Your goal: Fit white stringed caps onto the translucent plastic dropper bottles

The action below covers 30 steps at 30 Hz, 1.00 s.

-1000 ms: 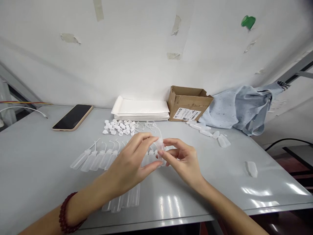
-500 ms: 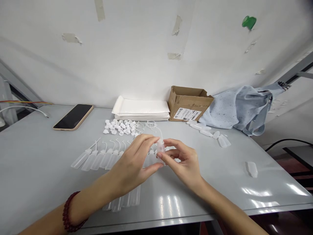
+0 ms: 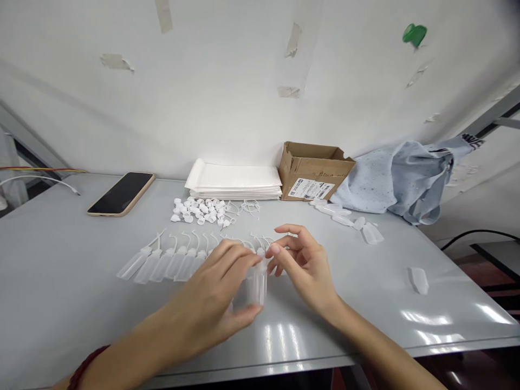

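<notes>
My left hand (image 3: 221,284) grips a small translucent squeeze bottle (image 3: 259,284), fingertips at its upper part and thumb near its bottom end. The bottle is slightly smeared by motion. Beside it, my right hand (image 3: 306,265) has its fingers curled but apart, with nothing visible in them; its fingertips are close to the bottle's neck. Behind my left hand runs a row of similar bottles (image 3: 164,265) with thin white tubes at their tops. Part of that row is hidden by my hands.
Beyond the row lie a heap of white caps (image 3: 199,210) and some looped thin tubes (image 3: 249,207). White padded envelopes (image 3: 235,181), a cardboard box (image 3: 314,170) and a light blue cloth (image 3: 377,181) line the wall. A phone (image 3: 122,194) lies left; loose bottles (image 3: 371,233) lie right.
The bottle has come down towards the table's front edge with my left hand. My right hand has let go of it and its fingers have spread. My left forearm has moved lower.
</notes>
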Each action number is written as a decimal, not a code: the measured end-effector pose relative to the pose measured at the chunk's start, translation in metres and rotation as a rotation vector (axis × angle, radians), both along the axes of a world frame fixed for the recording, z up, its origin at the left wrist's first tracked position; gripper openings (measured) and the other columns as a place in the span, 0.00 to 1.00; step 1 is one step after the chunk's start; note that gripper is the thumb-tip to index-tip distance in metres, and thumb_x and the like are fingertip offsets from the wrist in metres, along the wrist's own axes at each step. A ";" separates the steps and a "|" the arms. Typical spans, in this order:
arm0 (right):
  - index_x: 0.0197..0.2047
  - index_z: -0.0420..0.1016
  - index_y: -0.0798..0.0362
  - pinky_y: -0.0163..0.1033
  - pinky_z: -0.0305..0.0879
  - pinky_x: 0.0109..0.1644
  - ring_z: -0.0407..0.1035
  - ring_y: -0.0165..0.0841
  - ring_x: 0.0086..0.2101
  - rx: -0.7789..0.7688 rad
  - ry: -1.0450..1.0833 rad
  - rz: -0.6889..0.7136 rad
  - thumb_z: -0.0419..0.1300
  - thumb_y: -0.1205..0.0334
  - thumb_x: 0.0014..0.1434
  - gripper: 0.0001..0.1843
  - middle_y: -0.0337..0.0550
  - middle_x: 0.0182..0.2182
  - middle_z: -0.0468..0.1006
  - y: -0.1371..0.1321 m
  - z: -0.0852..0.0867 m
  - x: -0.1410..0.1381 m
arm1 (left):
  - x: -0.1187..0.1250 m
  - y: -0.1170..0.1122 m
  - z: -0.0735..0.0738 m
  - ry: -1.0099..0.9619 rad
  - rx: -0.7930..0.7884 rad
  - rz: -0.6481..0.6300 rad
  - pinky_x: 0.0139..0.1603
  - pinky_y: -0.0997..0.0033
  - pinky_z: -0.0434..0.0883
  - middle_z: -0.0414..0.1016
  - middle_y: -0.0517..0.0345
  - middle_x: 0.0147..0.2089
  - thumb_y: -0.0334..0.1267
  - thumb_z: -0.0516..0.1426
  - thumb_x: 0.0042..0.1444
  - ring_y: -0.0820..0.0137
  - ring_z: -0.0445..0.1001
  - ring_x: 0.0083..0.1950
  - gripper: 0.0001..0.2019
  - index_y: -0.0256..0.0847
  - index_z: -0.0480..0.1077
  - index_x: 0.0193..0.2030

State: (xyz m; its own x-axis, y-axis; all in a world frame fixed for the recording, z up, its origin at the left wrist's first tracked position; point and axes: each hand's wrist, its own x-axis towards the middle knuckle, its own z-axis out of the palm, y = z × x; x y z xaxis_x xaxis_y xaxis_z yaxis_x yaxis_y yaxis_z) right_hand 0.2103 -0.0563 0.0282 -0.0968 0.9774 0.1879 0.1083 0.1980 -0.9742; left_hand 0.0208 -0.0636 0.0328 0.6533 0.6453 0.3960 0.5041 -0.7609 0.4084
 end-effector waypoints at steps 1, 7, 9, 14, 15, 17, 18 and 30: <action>0.46 0.63 0.51 0.31 0.67 0.23 0.73 0.28 0.21 -0.014 -0.001 -0.007 0.59 0.54 0.59 0.15 0.35 0.27 0.76 0.000 0.000 0.000 | -0.003 -0.005 -0.002 0.021 -0.016 -0.005 0.52 0.60 0.69 0.67 0.51 0.49 0.30 0.59 0.53 0.61 0.61 0.53 0.22 0.37 0.59 0.54; 0.44 0.63 0.51 0.30 0.62 0.21 0.71 0.27 0.17 -0.115 -0.139 0.050 0.56 0.56 0.61 0.11 0.35 0.24 0.76 0.001 0.001 -0.001 | -0.015 -0.029 -0.008 0.132 -0.025 0.033 0.54 0.59 0.67 0.67 0.52 0.49 0.28 0.57 0.52 0.60 0.62 0.55 0.23 0.40 0.59 0.55; 0.45 0.63 0.51 0.30 0.62 0.21 0.68 0.26 0.15 -0.188 -0.230 0.157 0.54 0.57 0.61 0.10 0.35 0.23 0.76 0.002 0.000 -0.001 | -0.016 -0.034 -0.010 0.157 -0.014 0.043 0.52 0.58 0.68 0.68 0.52 0.49 0.28 0.56 0.52 0.59 0.63 0.54 0.22 0.41 0.59 0.54; 0.50 0.61 0.51 0.31 0.65 0.24 0.66 0.24 0.14 -0.252 -0.383 0.359 0.53 0.64 0.60 0.14 0.34 0.25 0.77 0.002 -0.007 -0.003 | -0.014 -0.040 -0.027 0.115 -0.012 0.100 0.49 0.55 0.69 0.68 0.51 0.47 0.27 0.54 0.50 0.57 0.64 0.51 0.20 0.40 0.61 0.51; 0.50 0.61 0.51 0.31 0.65 0.25 0.66 0.24 0.14 -0.256 -0.388 0.383 0.53 0.65 0.60 0.14 0.33 0.25 0.76 0.001 -0.007 -0.004 | -0.014 -0.040 -0.031 0.108 -0.020 0.114 0.49 0.55 0.69 0.68 0.51 0.47 0.27 0.54 0.49 0.57 0.64 0.51 0.20 0.40 0.61 0.51; 0.51 0.61 0.51 0.31 0.66 0.26 0.66 0.24 0.14 -0.272 -0.391 0.429 0.54 0.66 0.59 0.16 0.33 0.25 0.76 0.000 -0.008 -0.004 | -0.014 -0.041 -0.035 0.113 -0.046 0.130 0.49 0.55 0.70 0.68 0.51 0.47 0.27 0.54 0.48 0.56 0.63 0.52 0.21 0.41 0.62 0.50; 0.51 0.62 0.50 0.31 0.66 0.26 0.66 0.24 0.15 -0.280 -0.394 0.451 0.54 0.66 0.59 0.16 0.33 0.26 0.76 -0.001 -0.007 -0.004 | -0.015 -0.041 -0.036 0.121 -0.057 0.132 0.49 0.55 0.70 0.68 0.51 0.46 0.27 0.54 0.47 0.56 0.63 0.52 0.20 0.41 0.62 0.49; 0.52 0.64 0.50 0.30 0.64 0.26 0.63 0.21 0.15 -0.361 -0.422 0.572 0.60 0.69 0.54 0.22 0.31 0.26 0.74 -0.002 -0.005 -0.005 | -0.013 -0.041 -0.037 0.186 -0.031 0.223 0.48 0.52 0.69 0.66 0.49 0.48 0.30 0.57 0.43 0.53 0.61 0.53 0.18 0.41 0.66 0.45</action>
